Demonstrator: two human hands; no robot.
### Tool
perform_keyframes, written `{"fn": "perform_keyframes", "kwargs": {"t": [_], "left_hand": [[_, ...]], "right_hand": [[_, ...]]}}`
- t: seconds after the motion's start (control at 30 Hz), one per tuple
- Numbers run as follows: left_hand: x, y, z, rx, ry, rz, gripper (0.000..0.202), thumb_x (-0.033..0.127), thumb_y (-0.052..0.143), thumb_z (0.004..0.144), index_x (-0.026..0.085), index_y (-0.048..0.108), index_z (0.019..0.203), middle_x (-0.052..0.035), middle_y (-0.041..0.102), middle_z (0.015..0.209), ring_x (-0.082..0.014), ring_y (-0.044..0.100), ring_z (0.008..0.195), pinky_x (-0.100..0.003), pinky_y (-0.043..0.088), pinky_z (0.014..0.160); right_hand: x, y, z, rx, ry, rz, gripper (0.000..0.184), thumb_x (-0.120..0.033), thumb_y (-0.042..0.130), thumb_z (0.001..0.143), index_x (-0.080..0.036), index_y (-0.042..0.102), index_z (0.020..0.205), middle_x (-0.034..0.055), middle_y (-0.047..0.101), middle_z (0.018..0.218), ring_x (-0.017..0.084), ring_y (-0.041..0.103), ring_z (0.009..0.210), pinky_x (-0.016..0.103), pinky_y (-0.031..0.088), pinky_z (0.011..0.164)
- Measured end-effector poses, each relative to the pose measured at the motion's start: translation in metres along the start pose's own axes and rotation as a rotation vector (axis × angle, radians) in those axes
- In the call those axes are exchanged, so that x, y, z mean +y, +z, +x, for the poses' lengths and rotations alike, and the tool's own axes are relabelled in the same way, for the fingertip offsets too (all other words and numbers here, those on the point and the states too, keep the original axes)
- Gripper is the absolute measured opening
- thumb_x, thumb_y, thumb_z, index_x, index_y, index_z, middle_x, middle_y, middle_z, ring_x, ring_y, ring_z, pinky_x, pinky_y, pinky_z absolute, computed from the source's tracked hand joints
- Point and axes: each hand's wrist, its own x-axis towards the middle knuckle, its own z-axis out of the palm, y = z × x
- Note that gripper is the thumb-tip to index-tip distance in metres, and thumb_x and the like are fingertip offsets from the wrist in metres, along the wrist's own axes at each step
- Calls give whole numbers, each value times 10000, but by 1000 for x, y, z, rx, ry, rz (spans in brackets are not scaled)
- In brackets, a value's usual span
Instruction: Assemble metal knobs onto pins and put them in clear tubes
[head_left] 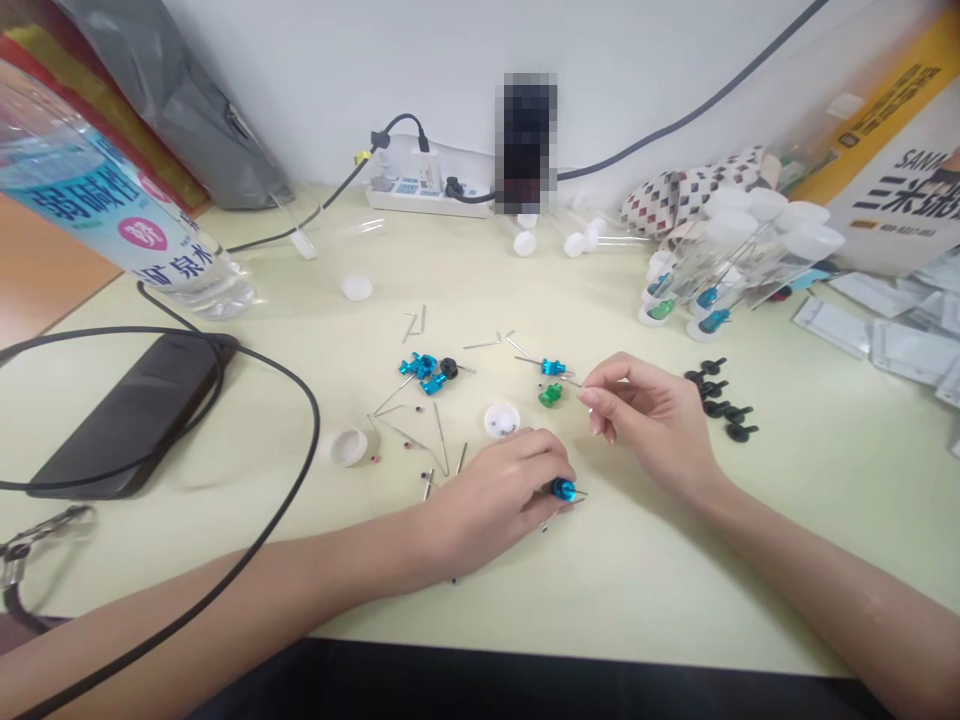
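Note:
My left hand [510, 485] is closed around a small blue part [563, 489] with a dark section; a thin metal pin sticks out of its right side. My right hand [649, 420] pinches a thin metal rod [574, 383] between thumb and forefinger, most of it hidden by the fingers. Just left of these fingertips lie another blue part [553, 368] and a green one [550, 395]. A small white cap [502, 420] with tiny bits in it sits beyond my left hand. Several blue parts [420, 366] and a black knob [448, 369] form a cluster farther left.
Loose thin rods [440, 440] and tiny red bits lie about my left hand. Black knobs [716, 390] are grouped at right, with clear tubes [724, 265] behind. A water bottle [142, 210], a dark power bank [135, 415] and a black cable [311, 440] occupy the left; a power strip [427, 198] stands at back.

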Motion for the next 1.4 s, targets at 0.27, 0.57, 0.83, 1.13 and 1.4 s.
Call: {"fn": "perform_keyframes", "kwargs": {"t": [0.27, 0.57, 0.83, 1.13, 1.4], "left_hand": [[8, -29, 2, 159, -249, -470, 133, 205, 609, 819, 161, 634, 942, -36, 675, 911, -137, 642, 830, -265, 515, 790], [5, -40, 6, 297, -297, -670, 89, 207, 650, 790, 147, 662, 854, -35, 658, 853, -126, 601, 757, -246, 534, 706], [6, -39, 5, 368, -339, -697, 197, 216, 686, 756, 168, 663, 946, -17, 663, 743, -116, 593, 619, -267, 535, 636], [2, -37, 5, 311, -342, -806, 103, 167, 688, 749, 165, 604, 809, 20, 608, 661, -98, 596, 616, -240, 524, 654], [3, -37, 6, 312, -356, -838, 125, 196, 696, 751, 158, 598, 819, 1, 638, 770, -78, 597, 620, -221, 519, 660]], "right_hand": [[-3, 1, -4, 38, -47, 22, 79, -242, 620, 826, -178, 620, 781, -14, 549, 693, 70, 523, 509, 212, 435, 433], [-10, 5, -15, 22, -233, -80, 64, -134, 632, 797, -186, 659, 823, -2, 570, 682, 92, 531, 536, 244, 434, 454], [-13, 4, -24, 60, -410, -351, 147, -98, 623, 778, -226, 650, 846, 8, 590, 652, 116, 503, 536, 269, 396, 464], [-16, 4, -24, 2, -521, -468, 207, -64, 608, 778, -222, 637, 907, 12, 560, 662, 96, 496, 514, 237, 364, 433], [-14, 3, -24, 5, -548, -529, 195, -92, 596, 793, -238, 634, 917, 14, 579, 669, 99, 489, 505, 242, 368, 441]]}}
